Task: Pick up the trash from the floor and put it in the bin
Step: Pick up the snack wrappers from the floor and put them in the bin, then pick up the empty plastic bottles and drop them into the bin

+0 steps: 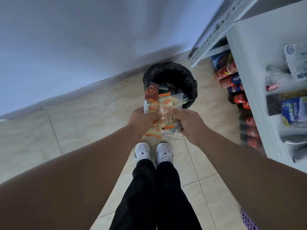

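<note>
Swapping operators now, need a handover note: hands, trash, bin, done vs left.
Left hand: shut on the wrapper bundle, brown packet included.
Right hand: fingers pinch the bundle's right edge.
Bundle is in the air in front of the bin, its top end over the near rim; the bin stands by the wall and already holds some trash.
Done: pickup. Left: release into the bin. No other trash visible on the floor.

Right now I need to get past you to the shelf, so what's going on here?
A person stands over the bin, gripping a bundle of wrappers with the left hand and the right hand. The bundle is above the bin's near edge, not dropped yet. Some trash already lies inside. Soda bottles line the floor beside the shelf.
</note>
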